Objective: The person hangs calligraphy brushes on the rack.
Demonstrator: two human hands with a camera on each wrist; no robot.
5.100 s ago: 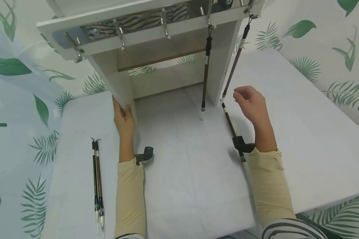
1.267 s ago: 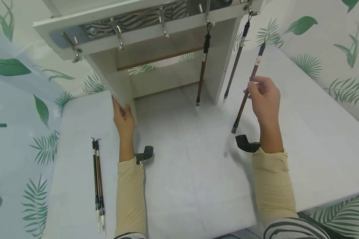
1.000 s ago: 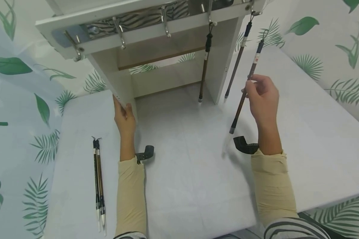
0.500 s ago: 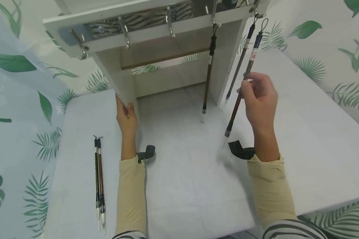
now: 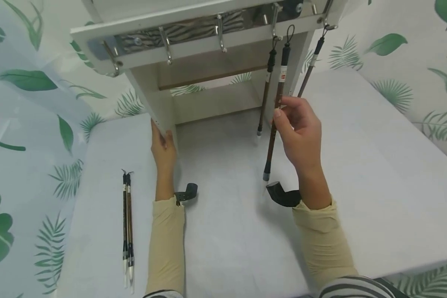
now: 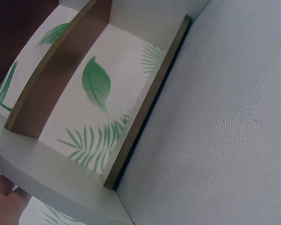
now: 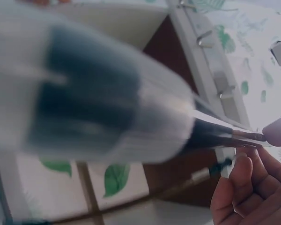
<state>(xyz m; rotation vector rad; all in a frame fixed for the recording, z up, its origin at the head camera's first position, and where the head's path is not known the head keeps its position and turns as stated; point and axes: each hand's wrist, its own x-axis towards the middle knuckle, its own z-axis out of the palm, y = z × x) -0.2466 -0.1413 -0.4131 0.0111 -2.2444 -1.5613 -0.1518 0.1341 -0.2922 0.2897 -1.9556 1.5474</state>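
Observation:
My left hand [image 5: 164, 150] grips the left side panel [image 5: 146, 93] of a white wooden rack. Its fingers also show at the corner of the left wrist view, around that panel's edge. With thumb and fingertips, my right hand [image 5: 302, 134] pinches a calligraphy brush [image 5: 270, 145] at mid-handle. The brush slants with its clear-capped tip down, and its black cord loop stands close to a metal hook [image 5: 275, 20]. From that hook hangs another calligraphy brush [image 5: 265, 97]. A third brush [image 5: 312, 64] hangs from the rightmost hook, its lower end hidden behind my right hand.
More capped brushes [image 5: 128, 223] lie side by side on the white-covered table [image 5: 227, 240], left of my left forearm. Several other metal hooks [image 5: 165, 45] line the rack's front rail. A leaf-patterned backdrop [image 5: 41, 97] surrounds the table.
My right hand, which held nothing at first, has picked the brush off the table, raised it and carried it left toward the hooks. My left hand has stayed on the panel.

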